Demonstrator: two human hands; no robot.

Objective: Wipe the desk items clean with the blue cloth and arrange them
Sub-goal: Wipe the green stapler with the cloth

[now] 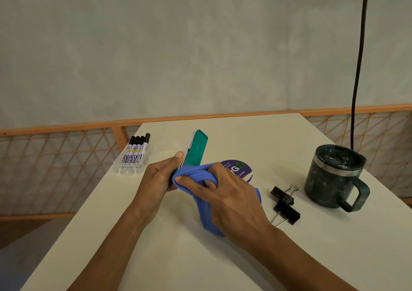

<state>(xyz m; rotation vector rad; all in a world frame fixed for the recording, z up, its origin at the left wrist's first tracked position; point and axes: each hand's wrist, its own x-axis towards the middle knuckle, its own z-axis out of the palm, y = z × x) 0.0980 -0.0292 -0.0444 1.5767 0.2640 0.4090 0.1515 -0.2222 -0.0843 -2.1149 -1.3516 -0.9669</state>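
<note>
- The green stapler (196, 150) is held over the middle of the desk (256, 139), somewhat toward its left edge. Whether its lower end touches the surface cannot be told, as that end is covered.
- Its long axis runs from the near, covered end up and away. The free end points toward the far edge and leans slightly right.
- The lower body is gripped by the left hand (156, 179), with the fingers curled round it and the thumb laid along the metal side.
- The blue cloth (206, 212) is bunched in the closed right hand (229, 199) and pressed against the stapler's lower end, with a tail hanging below.
- The step in hand is judged to be the wiping of the stapler. Next, the cloth would need to be drawn up the uncovered length, and the stapler then set down in line.
- A pack of markers (133, 154) lies near the far left corner and a round purple tin (240, 168) just behind the right hand.
- Two binder clips (285, 206) and a lidded mug (334, 177) lie toward the right edge.
</note>
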